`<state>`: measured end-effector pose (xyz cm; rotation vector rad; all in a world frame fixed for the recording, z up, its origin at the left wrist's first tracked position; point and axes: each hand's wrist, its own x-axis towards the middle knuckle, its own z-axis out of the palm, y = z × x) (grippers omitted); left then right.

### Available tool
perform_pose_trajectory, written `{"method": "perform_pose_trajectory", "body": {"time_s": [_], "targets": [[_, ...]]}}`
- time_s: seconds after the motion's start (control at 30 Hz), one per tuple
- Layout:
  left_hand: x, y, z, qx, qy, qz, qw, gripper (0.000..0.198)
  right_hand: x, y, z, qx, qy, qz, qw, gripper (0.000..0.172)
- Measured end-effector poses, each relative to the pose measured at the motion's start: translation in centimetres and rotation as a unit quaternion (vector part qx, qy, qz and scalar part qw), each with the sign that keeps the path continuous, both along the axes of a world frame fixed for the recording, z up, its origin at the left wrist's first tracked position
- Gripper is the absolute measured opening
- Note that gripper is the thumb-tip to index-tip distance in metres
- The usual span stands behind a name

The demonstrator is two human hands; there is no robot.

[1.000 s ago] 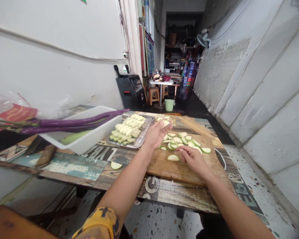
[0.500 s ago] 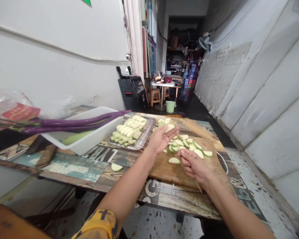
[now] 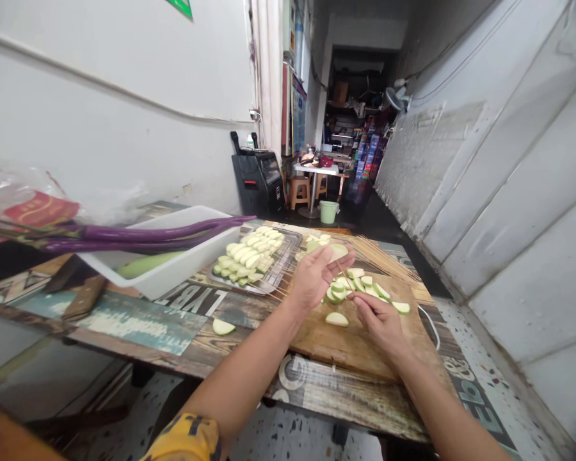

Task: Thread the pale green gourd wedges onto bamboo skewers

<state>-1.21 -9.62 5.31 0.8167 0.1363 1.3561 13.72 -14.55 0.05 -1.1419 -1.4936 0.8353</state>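
Note:
A pale green-skinned vegetable slice [image 3: 338,252] sits between the thumb and fingers of my left hand [image 3: 313,275], raised over the far part of the wooden cutting board [image 3: 365,349]. My right hand [image 3: 378,319] pinches a thin wooden skewer [image 3: 344,274], whose upper end meets the slice; how deep it goes in I cannot tell. Under and beside my hands lie several cut slices [image 3: 358,282] on the board, with one lone slice [image 3: 336,319] nearer me. To the left, a metal tray [image 3: 281,272] bears rows of skewered slices [image 3: 249,251].
Bare skewers [image 3: 388,256] lie behind the board. A white bin [image 3: 206,256] at left holds a green vegetable [image 3: 148,264], with long purple eggplants [image 3: 158,237] across it. A knife [image 3: 84,298] and a stray slice [image 3: 223,327] rest on the table's left side.
The skewer's lower end no longer shows below my right hand, which has shifted slightly right and down. My left hand still holds the slice, and the whole view has tilted a little.

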Motion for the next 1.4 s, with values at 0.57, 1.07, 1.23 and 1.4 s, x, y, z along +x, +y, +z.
{"method": "perform_pose_trajectory", "body": {"time_s": [0.57, 1.07, 1.23, 1.4], "targets": [[-0.1, 0.5, 0.0, -0.032, 0.043, 0.059, 0.997, 0.021, 0.0, -0.2, 1.2, -0.055, -0.015, 0.046, 0.997, 0.033], [0.1, 1.0, -0.5, -0.088, -0.012, 0.062, 0.994, 0.015, 0.2, -0.2, -0.2, 0.185, -0.208, -0.098, 0.955, 0.028], [0.0, 0.6, -0.2, -0.093, -0.026, 0.048, 0.994, 0.014, 0.0, -0.1, 0.7, 0.105, -0.125, -0.050, 0.985, 0.027], [0.2, 0.0, 0.1, -0.063, -0.022, 0.029, 0.997, 0.016, 0.8, 0.2, 0.7, -0.059, -0.001, 0.048, 0.997, 0.032]]}}
